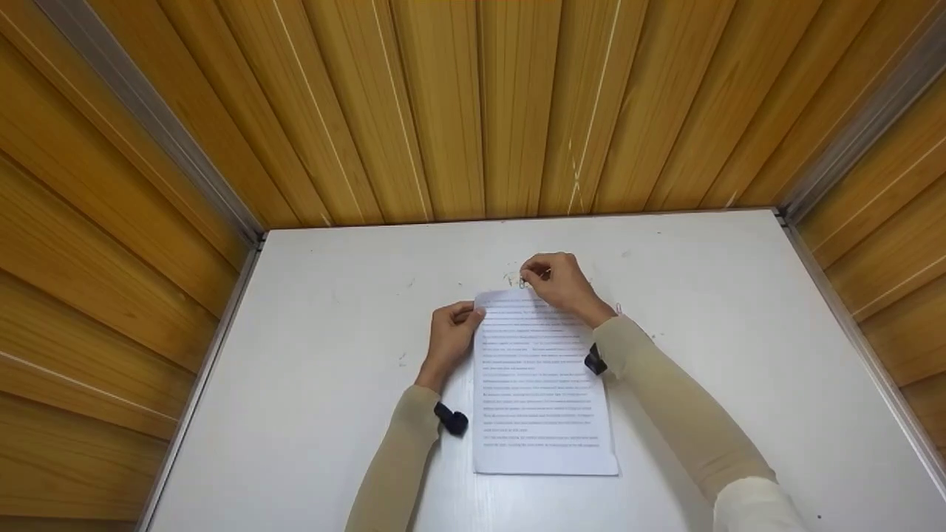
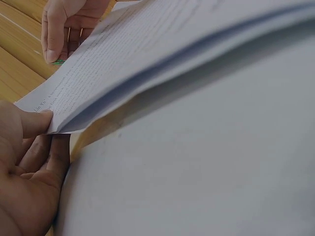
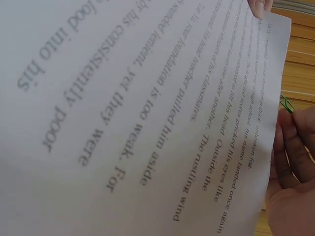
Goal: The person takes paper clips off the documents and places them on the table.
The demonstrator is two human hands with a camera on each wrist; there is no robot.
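Printed sheets in a stack [image 1: 543,384] lie lengthwise on the white table, their top end raised in the wrist views. At the upper left corner my left hand [image 1: 451,336] pinches the stack, thumb on the printed face and fingers beneath. My right hand [image 1: 562,284] is at the top edge, pinching a small green paper clip [image 3: 286,104] between thumb and fingertip. In the left wrist view the clip [image 2: 58,62] sticks out just beyond the paper's top edge. The layered page edges [image 2: 147,78] show a gap between sheets along the left side.
A small pinkish wire loop, like another paper clip [image 1: 618,308], lies beside my right wrist. Small dark marks [image 1: 510,277] dot the white table [image 1: 332,332] beyond the paper. Wood-patterned panels [image 1: 443,111] rise behind the table's far edge and on both sides.
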